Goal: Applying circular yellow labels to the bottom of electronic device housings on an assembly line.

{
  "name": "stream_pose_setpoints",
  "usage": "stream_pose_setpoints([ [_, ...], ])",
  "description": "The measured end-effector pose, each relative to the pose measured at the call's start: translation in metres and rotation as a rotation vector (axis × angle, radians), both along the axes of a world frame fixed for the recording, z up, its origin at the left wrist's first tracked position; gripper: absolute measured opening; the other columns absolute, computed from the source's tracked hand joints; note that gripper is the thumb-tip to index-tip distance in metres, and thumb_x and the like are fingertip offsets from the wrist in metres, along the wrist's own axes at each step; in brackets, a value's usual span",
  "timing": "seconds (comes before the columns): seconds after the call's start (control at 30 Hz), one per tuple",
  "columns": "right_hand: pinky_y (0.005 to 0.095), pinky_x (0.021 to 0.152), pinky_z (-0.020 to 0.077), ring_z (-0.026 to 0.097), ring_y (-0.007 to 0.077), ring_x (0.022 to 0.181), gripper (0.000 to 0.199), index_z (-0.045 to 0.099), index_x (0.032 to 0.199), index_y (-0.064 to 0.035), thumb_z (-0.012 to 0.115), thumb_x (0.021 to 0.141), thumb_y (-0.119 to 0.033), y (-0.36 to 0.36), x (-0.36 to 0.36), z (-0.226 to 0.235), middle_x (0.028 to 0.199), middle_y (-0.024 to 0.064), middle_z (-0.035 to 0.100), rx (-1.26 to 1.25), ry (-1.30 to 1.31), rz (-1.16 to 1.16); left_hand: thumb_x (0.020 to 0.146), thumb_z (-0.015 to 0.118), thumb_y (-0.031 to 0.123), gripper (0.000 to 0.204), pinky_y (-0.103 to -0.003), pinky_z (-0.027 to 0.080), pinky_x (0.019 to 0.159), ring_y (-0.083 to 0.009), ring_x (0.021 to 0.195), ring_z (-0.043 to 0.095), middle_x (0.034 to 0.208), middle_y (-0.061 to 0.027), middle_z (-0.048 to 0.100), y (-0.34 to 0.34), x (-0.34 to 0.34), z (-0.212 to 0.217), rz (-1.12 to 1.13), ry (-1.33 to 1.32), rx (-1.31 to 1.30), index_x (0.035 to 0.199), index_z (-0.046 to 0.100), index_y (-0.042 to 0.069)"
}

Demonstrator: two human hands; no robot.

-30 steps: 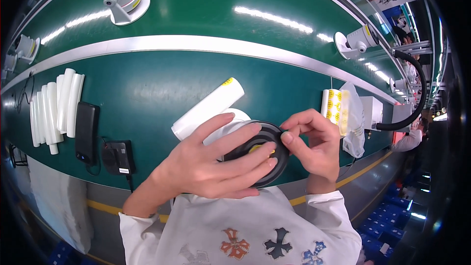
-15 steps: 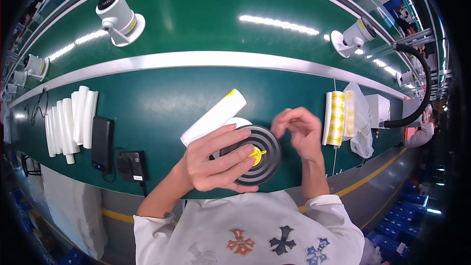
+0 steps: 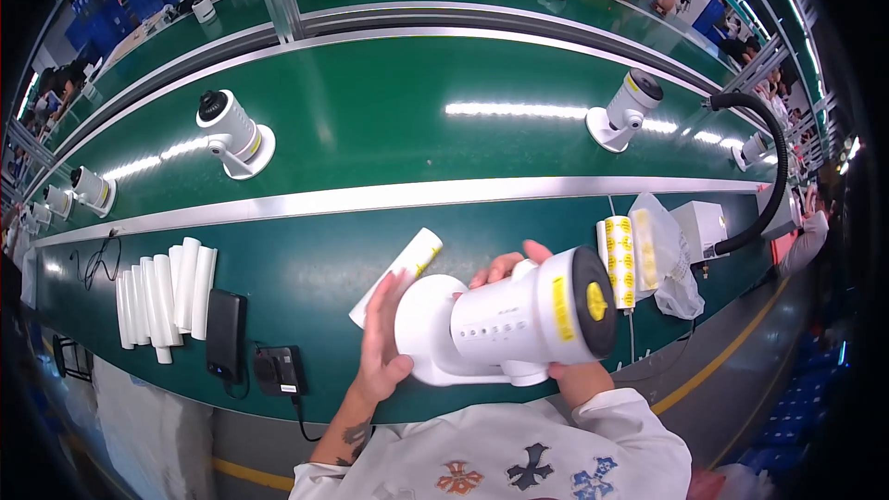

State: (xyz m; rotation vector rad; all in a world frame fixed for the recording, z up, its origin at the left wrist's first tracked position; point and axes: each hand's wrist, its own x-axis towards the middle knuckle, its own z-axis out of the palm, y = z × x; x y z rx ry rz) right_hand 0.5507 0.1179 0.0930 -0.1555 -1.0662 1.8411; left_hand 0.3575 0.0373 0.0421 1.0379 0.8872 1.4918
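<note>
A white cylindrical device (image 3: 505,324) with a black ribbed end cap (image 3: 591,301) is tilted on its side in front of me. On the cap sits a yellow sticker (image 3: 596,302); another yellow label is on the body, beside a row of small buttons or marks. My left hand (image 3: 378,338) grips the rim of its round white base (image 3: 421,329), thumb at the near edge. Behind the body, mostly hidden, my right hand (image 3: 500,268) holds it, fingertips showing along the far side. A white roll (image 3: 400,273) with yellow print lies just beyond.
Several white rolls (image 3: 167,296), a black slab-like box (image 3: 225,333) and a small black device with a cable (image 3: 280,370) lie left. Yellow-printed rolls (image 3: 620,259) and a plastic bag (image 3: 681,282) lie right. Similar devices (image 3: 236,139) stand beyond the pale rail (image 3: 398,194).
The device has turned from cap toward me to cap facing right, base left. My left hand moved from the cap to the base; my right hand came onto the body. My view tilted up.
</note>
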Motion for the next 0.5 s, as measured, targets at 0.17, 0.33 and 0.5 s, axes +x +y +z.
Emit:
stream_pose_setpoints([
  [0.17,0.062,0.106,0.033,0.05,0.0398,0.114,0.073,0.05,0.124,-0.0231,0.08,0.067,-0.055,-0.012,-0.017,0.011,0.109,0.0148,0.051,0.061,0.055,-0.091,0.065,0.071,0.072,0.123,-0.047,0.027,0.114,-0.0304,0.139,0.03,0.152,-0.0126,0.026,-0.001,0.037,-0.01,-0.37,-0.751,-0.193,0.154,0.006,0.017],
  [0.33,0.0579,0.099,0.0397,0.057,0.0413,0.104,0.096,0.042,0.133,-0.0162,0.078,0.06,-0.067,-0.021,-0.022,0.032,0.113,0.0227,0.056,-0.059,-0.236,-0.3,0.064,0.066,0.077,0.122,-0.049,0.034,0.11,-0.0297,0.135,0.038,0.149,-0.0123,0.03,0.001,0.034,-0.004,-0.435,-0.774,-0.281,0.154,0.008,0.017],
  [0.5,0.052,0.083,0.051,0.061,0.0413,0.096,0.115,0.028,0.144,-0.0105,0.079,0.058,-0.067,-0.018,-0.015,0.039,0.103,0.0278,0.06,0.125,-0.239,-0.178,0.068,0.059,0.076,0.116,-0.047,0.036,0.107,-0.0304,0.131,0.042,0.145,-0.0156,0.038,0.004,0.02,0.014,-0.438,-0.779,-0.336,0.153,0.013,0.013],
])
